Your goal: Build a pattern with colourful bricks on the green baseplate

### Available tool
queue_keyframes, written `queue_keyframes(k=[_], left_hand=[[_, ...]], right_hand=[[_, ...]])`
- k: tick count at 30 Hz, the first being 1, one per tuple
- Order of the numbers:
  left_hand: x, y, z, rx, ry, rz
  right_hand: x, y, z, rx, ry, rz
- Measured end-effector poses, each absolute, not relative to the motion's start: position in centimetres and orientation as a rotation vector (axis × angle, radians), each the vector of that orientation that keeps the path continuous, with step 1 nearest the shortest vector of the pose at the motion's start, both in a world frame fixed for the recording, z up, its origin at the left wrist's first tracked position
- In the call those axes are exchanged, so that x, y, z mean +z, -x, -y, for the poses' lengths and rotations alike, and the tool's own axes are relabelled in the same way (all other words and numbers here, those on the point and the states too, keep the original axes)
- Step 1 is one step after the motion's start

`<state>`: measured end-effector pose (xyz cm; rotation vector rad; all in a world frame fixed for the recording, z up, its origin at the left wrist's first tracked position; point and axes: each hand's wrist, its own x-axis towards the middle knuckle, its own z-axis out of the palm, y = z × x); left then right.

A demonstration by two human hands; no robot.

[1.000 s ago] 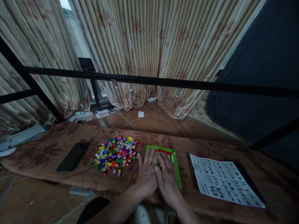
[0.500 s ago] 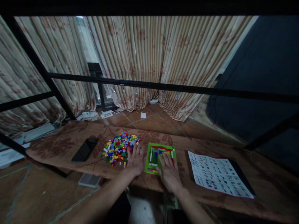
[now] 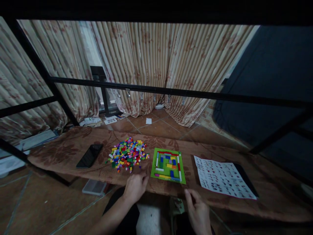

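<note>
A green baseplate (image 3: pixel 168 179) lies on the cloth-covered surface, with rows of coloured bricks forming a frame and several more bricks inside it. Left of it is a heap of small building bricks (image 3: pixel 128 153). My left hand (image 3: pixel 136 186) rests at the near edge, just below the heap and left of the baseplate, its fingers curled in; whatever they may hold is hidden. Off the baseplate's near right corner, my right hand (image 3: pixel 198 209) is held with thumb and forefinger apart and the other fingers loosely bent. Nothing shows in it.
A printed sheet (image 3: pixel 222 178) lies to the right over a dark flat object (image 3: pixel 247 179). A black phone (image 3: pixel 89 156) lies left of the bricks. Beyond the surface runs a black metal rail (image 3: pixel 146 88) before striped curtains (image 3: pixel 146 55). A clear plastic box (image 3: pixel 94 187) sits below.
Both hands have drawn back toward me. The left has left the heap's right side and curled up; the right has lifted off the baseplate, uncovering its bricks.
</note>
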<state>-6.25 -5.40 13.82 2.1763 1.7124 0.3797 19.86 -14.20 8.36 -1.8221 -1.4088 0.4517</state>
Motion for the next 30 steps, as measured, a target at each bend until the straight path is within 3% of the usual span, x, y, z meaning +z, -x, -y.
queue_keyframes(k=[8, 17, 25, 30], left_hand=[[14.0, 6.1, 8.5, 0.522, -2.173, -1.611], [13.8, 5.4, 7.8, 0.510, -2.082, -1.597], [13.8, 2.7, 0.9, 0.746, -1.842, -1.549], [14.8, 0.0, -6.2, 0.994, -1.778, -1.444]], right_hand=[[10.5, -18.6, 13.4, 0.642, 1.691, 1.126], [10.0, -18.1, 14.4, 0.546, 1.760, 1.361], [10.9, -20.3, 8.6, 0.624, 1.782, 1.327], [12.2, -22.2, 1.3, 0.469, 1.809, 1.366]])
